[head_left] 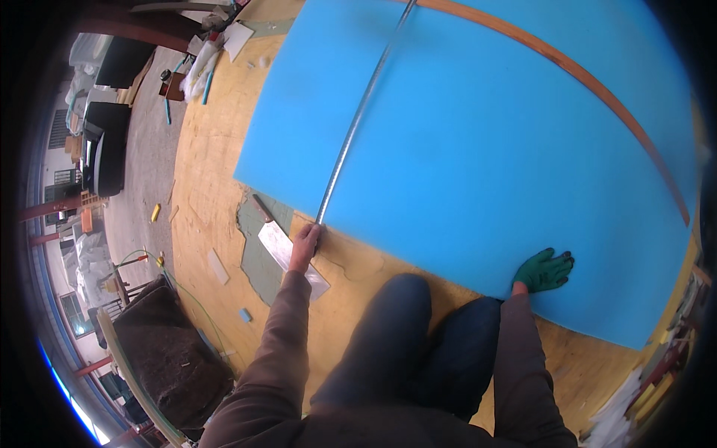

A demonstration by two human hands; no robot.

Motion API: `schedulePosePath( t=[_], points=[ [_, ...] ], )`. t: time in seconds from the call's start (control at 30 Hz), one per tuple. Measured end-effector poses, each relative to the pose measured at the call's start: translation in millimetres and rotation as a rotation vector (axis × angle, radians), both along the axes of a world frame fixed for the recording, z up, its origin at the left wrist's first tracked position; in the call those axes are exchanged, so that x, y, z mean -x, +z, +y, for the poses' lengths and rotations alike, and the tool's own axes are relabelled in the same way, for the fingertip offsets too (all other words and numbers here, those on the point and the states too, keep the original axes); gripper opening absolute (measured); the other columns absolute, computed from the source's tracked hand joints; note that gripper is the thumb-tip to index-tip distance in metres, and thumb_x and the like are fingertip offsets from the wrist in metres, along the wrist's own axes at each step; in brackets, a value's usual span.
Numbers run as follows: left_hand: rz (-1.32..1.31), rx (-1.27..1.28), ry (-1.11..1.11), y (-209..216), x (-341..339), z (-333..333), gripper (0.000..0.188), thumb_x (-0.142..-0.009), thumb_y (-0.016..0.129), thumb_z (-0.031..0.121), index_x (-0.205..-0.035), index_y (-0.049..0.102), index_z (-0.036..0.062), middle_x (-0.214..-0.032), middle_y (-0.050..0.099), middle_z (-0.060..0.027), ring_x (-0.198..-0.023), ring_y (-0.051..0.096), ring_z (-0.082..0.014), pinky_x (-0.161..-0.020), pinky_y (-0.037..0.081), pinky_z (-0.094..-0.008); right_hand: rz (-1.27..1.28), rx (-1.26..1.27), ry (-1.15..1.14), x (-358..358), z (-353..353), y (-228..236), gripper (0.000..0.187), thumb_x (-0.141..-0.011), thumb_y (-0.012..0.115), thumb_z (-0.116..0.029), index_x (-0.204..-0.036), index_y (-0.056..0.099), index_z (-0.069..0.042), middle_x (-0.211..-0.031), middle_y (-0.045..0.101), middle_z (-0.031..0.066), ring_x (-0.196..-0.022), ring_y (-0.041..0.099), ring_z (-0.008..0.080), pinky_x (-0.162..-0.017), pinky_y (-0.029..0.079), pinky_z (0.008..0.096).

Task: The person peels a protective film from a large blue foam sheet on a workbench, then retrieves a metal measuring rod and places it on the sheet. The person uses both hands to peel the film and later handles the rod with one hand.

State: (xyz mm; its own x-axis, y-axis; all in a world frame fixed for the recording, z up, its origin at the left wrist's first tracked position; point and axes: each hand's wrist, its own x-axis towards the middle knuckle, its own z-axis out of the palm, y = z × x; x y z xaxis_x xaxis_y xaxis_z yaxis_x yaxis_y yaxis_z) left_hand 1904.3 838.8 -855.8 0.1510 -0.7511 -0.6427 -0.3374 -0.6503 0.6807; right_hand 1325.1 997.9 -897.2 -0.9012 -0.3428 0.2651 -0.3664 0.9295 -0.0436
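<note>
A large blue foam sheet (463, 164) lies across the wooden work surface in front of me. A long, thin silver metal ruler (351, 134) runs over its left part, from the near edge to the far side. My bare left hand (305, 245) is closed on the ruler's near end, at the sheet's edge. My right hand (545, 271), in a green glove with dark fingertips, lies open and flat on the sheet near its front edge. Beside my left hand, a cleaver (276, 243) with a broad blade and brown handle lies partly under my wrist.
A reddish-brown wooden strip (553, 56) crosses the far part of the sheet. A grey-green patch (258, 265) and a small blue block (245, 315) lie on the plywood (202, 224). A dark brown padded piece (172, 351) stands at lower left.
</note>
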Motion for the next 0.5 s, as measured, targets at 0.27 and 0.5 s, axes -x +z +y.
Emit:
schedulePosePath(
  t=[0.27,0.5],
  points=[
    [0.012,0.01,0.011,4.7,3.5,0.3,0.028,-0.111,0.06,0.035,-0.107,0.072,0.0105,-0.073,0.052,0.0085,-0.058,0.043,-0.0037,-0.05,0.03,-0.0241,0.061,-0.007,0.007,2.3,2.2,-8.3,0.055,-0.112,0.044,-0.04,-0.152,0.051,-0.003,-0.152,0.053,0.0159,-0.144,0.047,0.0333,-0.122,0.031,0.052],
    [0.016,-0.013,0.019,3.8,2.0,-0.3,0.028,-0.111,0.06,0.035,-0.11,0.073,0.0101,-0.074,0.053,0.0087,-0.057,0.043,-0.0034,-0.05,0.031,-0.0241,0.03,-0.033,-0.015,3.2,3.2,-11.4,0.057,-0.112,0.044,-0.041,-0.156,0.048,-0.004,-0.158,0.05,0.0152,-0.147,0.046,0.0327,-0.125,0.028,0.052]
  ],
)
